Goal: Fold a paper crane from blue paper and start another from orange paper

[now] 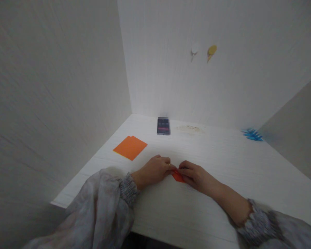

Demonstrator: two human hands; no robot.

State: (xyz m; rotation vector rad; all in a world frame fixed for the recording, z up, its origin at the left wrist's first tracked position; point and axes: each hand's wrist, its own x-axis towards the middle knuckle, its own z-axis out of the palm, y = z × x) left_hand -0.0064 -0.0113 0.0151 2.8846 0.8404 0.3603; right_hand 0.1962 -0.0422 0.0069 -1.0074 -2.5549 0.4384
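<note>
A small folded piece of red-orange paper (178, 176) lies on the white table between my hands. My left hand (159, 168), with a ring on one finger, has its fingertips closed on the paper's left end. From the other side, my right hand (194, 174) pinches the paper's right and upper part with bent fingers. Both hands rest low at the tabletop, and their fingers hide parts of the folds. To the left of them, a few orange square sheets (131, 148) lie stacked with a yellow edge showing.
A dark, blurred rectangular object (163, 126) sits at the back by the wall. Blue folded paper pieces (252, 134) lie at the right rear edge. White (194, 52) and yellow (211, 51) hooks are on the back wall (158, 69). Partitions flank the white table (209, 148).
</note>
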